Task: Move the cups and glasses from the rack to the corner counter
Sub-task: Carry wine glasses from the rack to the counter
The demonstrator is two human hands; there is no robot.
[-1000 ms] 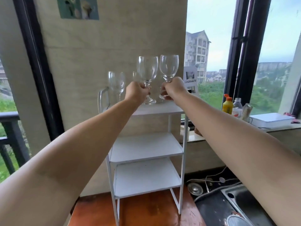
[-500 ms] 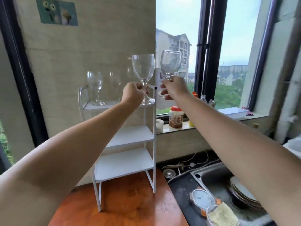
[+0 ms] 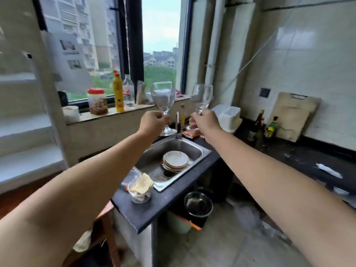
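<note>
Head view: left hand [image 3: 152, 122] clamped on the stem of the left glass [image 3: 163, 97], right hand [image 3: 204, 121] clamped on the stem of the right glass [image 3: 201, 98]. Both glasses upright, in the air over the sink [image 3: 200, 151], apart. Rack [image 3: 28, 132] far left, blurred. Dark desk [image 3: 300, 157] right.

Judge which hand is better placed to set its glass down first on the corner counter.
Right, probably. The right hand holds its wine glass nearer the dark corner counter, which has bare surface showing. The left hand holds its glass over the sink side, farther from the corner.
</note>
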